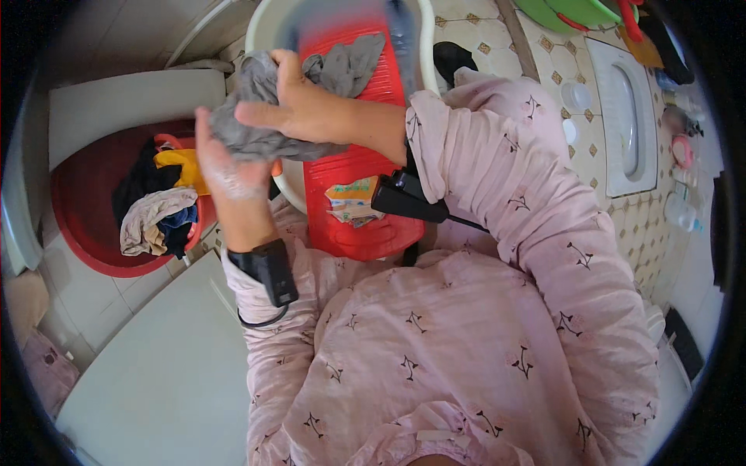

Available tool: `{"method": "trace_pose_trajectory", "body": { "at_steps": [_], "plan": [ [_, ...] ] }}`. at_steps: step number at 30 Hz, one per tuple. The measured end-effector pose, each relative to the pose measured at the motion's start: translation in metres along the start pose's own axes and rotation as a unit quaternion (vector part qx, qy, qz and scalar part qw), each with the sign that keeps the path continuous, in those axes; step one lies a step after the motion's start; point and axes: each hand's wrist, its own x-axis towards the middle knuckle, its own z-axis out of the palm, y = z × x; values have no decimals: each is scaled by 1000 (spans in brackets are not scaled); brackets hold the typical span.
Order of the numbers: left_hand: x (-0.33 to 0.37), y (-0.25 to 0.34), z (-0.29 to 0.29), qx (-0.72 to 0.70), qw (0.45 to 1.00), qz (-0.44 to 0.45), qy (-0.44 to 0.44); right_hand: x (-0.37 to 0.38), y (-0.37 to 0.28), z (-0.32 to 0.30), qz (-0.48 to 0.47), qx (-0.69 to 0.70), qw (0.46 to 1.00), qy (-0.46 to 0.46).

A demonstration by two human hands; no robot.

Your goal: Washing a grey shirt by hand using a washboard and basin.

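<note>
one gray cloth (260, 141), limp and bunched into soft wrinkles, is up in both hands, with its loose end draped past the right wrist over a red washboard (342, 171). the board looks like hard plastic with ridges across it, and it leans in one smooth, pale, rounded tub (428, 46). one crumpled, colorful packet (353, 198) sits on the lower part of the board. off to the left there's one round red basin (81, 233) with at least four bits of clothing heaped in it: black, yellow, beige, dark blue. left hand (233, 167) has whitish suds on it and cups the cloth from below, most fingers hidden so can't tell how far they curl. right hand (291, 105) has its thumb spread wide from the fingers, pressing onto the same cloth.
</note>
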Motion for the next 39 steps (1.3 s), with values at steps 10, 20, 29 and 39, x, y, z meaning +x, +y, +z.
{"method": "trace_pose_trajectory", "body": {
  "at_steps": [10,20,29,39],
  "plan": [
    [6,55,-49,-130,905,3,-405,-13,74,-66,78,-424,872,-232],
    [-33,55,-41,-217,902,53,-368,-14,115,-56,168,-501,848,43],
    [-42,26,-20,-108,981,128,-96,43,76,-69,126,-96,982,104],
    [-17,-17,-2,344,930,116,-61,48,-45,-56,151,418,881,-163]
  ]
}}
